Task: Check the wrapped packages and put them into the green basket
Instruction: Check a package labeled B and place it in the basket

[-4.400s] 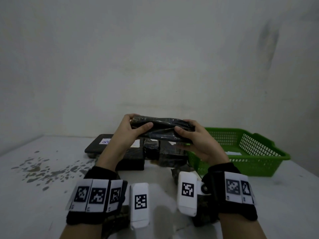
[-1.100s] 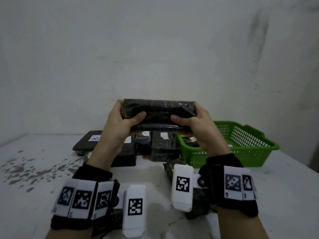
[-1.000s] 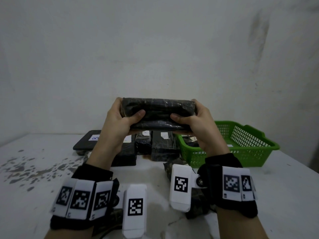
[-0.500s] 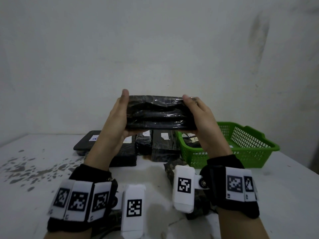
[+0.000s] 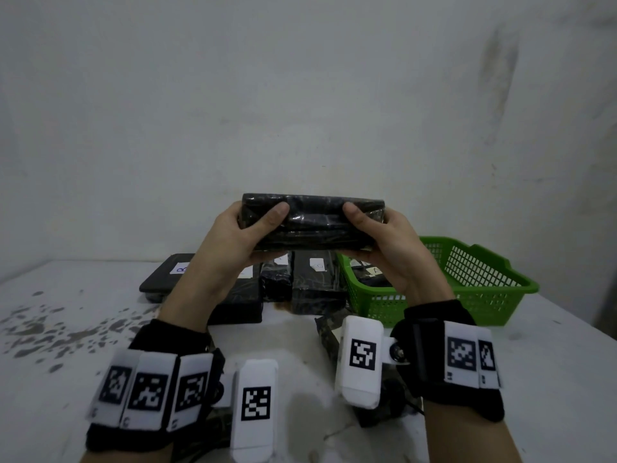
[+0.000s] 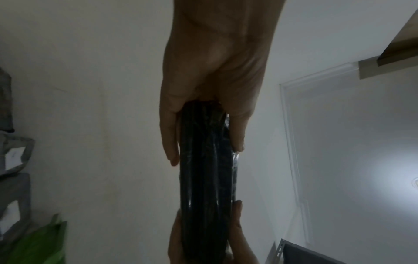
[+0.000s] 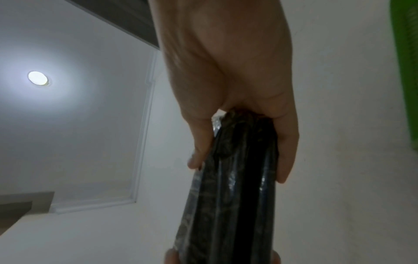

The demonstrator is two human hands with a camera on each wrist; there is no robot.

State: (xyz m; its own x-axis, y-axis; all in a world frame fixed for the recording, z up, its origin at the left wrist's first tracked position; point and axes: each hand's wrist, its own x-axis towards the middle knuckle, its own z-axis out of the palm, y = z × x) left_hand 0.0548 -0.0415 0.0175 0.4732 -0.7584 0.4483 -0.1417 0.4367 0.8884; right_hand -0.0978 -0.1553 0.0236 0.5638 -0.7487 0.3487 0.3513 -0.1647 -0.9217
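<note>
both hands — left hand [image 5: 233, 240], right hand [image 5: 389, 243] — grip black package [image 5: 314, 222].

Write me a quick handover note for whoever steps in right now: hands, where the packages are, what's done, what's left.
Left hand and right hand each grip one end of a black wrapped package, held level in the air above the table, thumbs on the near face.
Green basket sits to the right; at least one labelled package is already inside.
Several wrapped packages wait on the table behind the hands, left of the basket.
Left: finish checking the held one, put it in the basket, then do the rest.
</note>
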